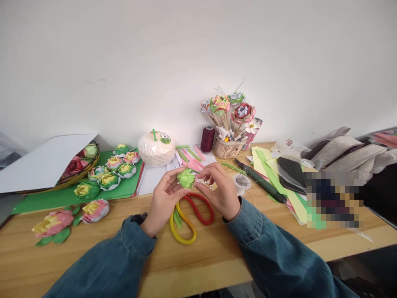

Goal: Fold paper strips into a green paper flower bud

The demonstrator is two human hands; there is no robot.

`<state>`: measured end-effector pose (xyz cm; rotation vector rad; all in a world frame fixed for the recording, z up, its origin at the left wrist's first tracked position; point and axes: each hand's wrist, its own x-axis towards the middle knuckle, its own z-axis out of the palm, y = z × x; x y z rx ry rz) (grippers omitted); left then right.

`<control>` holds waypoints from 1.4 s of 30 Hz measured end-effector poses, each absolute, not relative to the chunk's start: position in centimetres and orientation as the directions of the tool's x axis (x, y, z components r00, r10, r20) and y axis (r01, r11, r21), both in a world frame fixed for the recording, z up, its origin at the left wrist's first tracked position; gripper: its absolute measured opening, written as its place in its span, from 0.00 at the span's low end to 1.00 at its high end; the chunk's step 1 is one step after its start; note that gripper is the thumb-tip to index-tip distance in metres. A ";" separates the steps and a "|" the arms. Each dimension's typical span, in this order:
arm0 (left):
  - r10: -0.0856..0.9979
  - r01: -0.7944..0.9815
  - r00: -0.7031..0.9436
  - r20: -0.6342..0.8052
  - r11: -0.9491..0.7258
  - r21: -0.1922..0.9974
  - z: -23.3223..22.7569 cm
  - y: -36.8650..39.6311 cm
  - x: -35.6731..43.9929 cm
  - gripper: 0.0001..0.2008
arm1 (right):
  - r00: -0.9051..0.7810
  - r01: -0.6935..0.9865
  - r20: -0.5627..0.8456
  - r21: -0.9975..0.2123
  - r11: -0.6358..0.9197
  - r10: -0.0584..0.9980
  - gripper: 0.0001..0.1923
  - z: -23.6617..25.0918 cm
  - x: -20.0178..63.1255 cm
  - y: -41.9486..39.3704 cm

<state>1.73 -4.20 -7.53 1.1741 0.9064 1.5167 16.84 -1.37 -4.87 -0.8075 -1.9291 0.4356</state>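
Observation:
A small light-green paper flower (186,178) with layered, pointed petals is held up above the table. My left hand (164,198) grips it from the left, between thumb and fingers. Thumb and forefinger of my right hand (221,190) pinch at the flower's right edge. Below the hands lie scissors with one yellow handle loop (182,239) and one red loop; their blades are hidden. A green paper strip (177,218) shows inside the yellow loop. Close to my right hand stands a white tub of pins (242,183).
Several finished paper flowers (109,181) lie on green sheets at left, with two more (54,223) nearer the edge. Behind are a wrapped coconut (156,149), dark thread spool (207,140) and flower basket (228,148). A box cutter (263,182), paper strips and phone (291,174) lie right.

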 end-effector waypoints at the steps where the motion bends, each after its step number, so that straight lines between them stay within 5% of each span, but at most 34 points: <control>1: 0.969 -0.248 -0.058 0.240 -0.247 0.937 -7.6 -4.2 1.7 0.20 | -0.338 0.349 0.637 -0.599 0.721 0.693 0.03 -4.9 16.9 -1.3; 18: 0.953 -0.211 -0.033 0.301 -0.301 0.930 -7.7 -4.0 1.6 0.19 | -0.454 0.268 0.523 -0.692 0.670 0.722 0.02 -4.0 17.2 -1.3; 32: 0.936 -0.158 -0.028 0.350 -0.349 0.924 -8.2 -3.7 1.1 0.20 | -0.541 0.376 0.582 -0.478 0.794 0.607 0.05 -4.7 17.6 -0.9; 42: 0.959 -0.179 -0.005 0.282 -0.278 0.944 -7.4 -4.0 1.0 0.20 | -0.566 0.304 0.544 -0.562 0.769 0.620 0.05 -4.0 17.7 -0.9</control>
